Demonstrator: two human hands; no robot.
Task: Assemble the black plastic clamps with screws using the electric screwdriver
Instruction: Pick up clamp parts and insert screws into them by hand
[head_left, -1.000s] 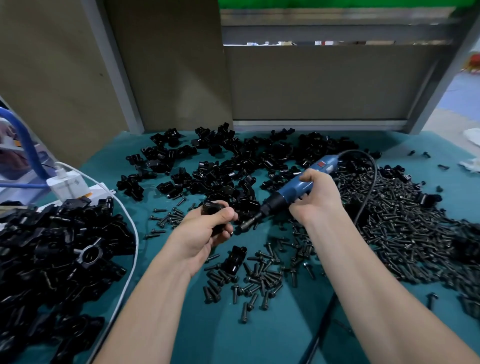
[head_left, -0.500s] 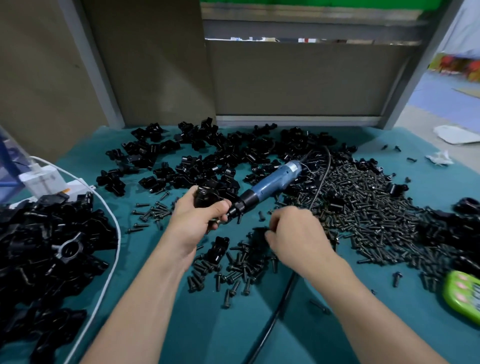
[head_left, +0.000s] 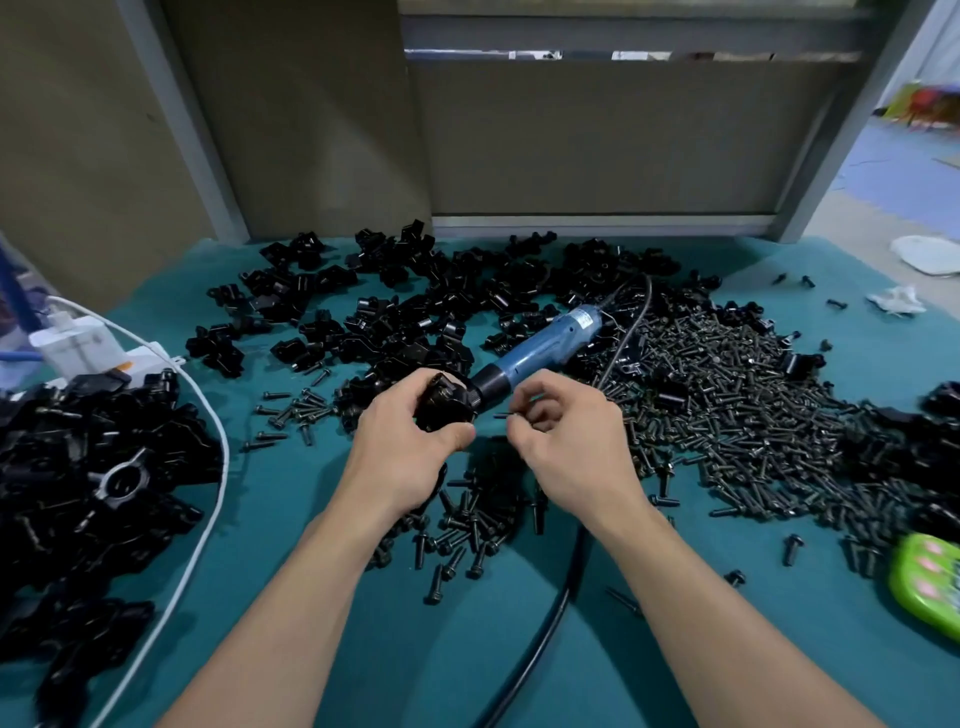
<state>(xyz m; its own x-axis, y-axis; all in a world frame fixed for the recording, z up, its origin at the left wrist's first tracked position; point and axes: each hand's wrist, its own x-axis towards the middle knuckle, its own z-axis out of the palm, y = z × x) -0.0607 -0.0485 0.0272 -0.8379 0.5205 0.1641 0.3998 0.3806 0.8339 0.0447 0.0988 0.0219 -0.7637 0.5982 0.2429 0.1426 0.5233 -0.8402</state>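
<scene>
A black plastic clamp (head_left: 441, 408) sits in the left hand (head_left: 405, 457), whose fingers curl round it. Just right of that grip, the right hand (head_left: 571, 452) pinches a small black screw (head_left: 505, 415) between thumb and fingertips. The blue electric screwdriver (head_left: 540, 353) lies just beyond both hands, unheld, on the teal mat (head_left: 363, 649).

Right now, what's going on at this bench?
A person is partway through fitting a clamp. The left hand grips a black clamp just above the teal table, and the right hand pinches a single screw close beside the clamp, not yet in it. The electric screwdriver lies unheld on the table just behind the hands. Loose screws are heaped to the right and clamp parts lie behind.
</scene>
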